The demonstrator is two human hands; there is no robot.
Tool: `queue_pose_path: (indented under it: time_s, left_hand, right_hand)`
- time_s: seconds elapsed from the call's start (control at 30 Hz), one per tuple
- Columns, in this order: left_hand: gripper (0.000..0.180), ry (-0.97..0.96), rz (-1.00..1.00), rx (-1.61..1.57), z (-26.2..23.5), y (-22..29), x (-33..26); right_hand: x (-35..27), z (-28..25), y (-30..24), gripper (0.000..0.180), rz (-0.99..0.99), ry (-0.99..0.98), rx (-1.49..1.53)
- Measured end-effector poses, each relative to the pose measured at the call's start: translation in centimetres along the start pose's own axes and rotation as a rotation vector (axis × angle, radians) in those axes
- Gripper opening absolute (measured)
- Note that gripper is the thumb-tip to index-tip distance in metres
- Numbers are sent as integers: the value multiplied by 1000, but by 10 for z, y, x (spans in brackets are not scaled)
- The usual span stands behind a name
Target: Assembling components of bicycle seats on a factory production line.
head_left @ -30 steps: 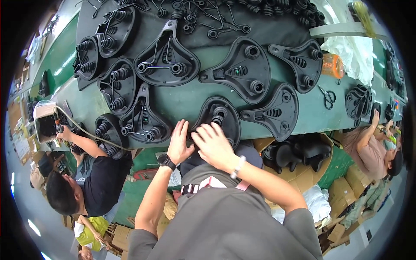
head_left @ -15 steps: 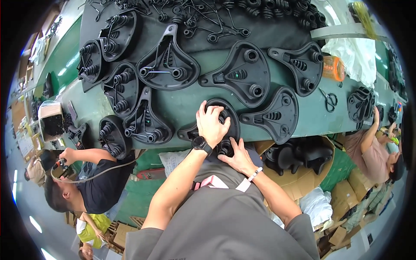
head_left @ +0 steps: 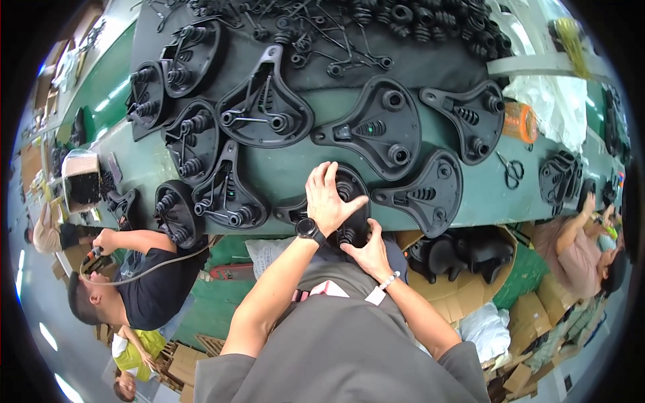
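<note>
**Both hands on a saddle base at the bench's near edge**

The black saddle base (head_left: 346, 205) lies underside up at the near edge of the green bench (head_left: 289, 171), coil springs showing. The left hand (head_left: 327, 198) presses flat on it, fingers spread, grasping nothing. The right hand (head_left: 366, 252) cups its near rim, thumb against the shell. This looks like seating or fitting a spring; the next move likely needs steady downward pressure while the right hand braces.

Just right lies a bare saddle base (head_left: 423, 191); far left, finished ones with wire rails (head_left: 262, 111). An orange package (head_left: 521, 122) sits far right beside white plastic bags (head_left: 547, 114). Brown cardboard boxes (head_left: 531, 312) stand below right.
</note>
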State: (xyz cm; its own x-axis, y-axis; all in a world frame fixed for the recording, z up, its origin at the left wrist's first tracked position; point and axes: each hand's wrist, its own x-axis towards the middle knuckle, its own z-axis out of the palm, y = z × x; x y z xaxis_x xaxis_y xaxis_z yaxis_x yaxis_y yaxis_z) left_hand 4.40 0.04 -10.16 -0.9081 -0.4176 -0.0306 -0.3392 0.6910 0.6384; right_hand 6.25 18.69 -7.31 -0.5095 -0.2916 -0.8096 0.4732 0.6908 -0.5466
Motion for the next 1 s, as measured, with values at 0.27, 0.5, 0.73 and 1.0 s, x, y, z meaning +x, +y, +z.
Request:
queue_pose_path:
  time_s: [0.27, 0.5, 0.73, 1.0]
  left_hand:
    - [66, 309, -802, -171, -76, 1, -117]
    - [83, -161, -859, -936, 21, -45, -155]
    - [69, -242, -889, -599, -39, 5, -146]
    - [64, 235, -801, -539, -177, -26, -87]
  right_hand:
    - [8, -7, -26, 124, -174, -92, 17]
    - [23, -7, 5, 110, -241, -229, 134]
    - [-17, -30, -27, 111, 30, -260, 162]
    - [-41, 56, -169, 102, -371, -227, 243]
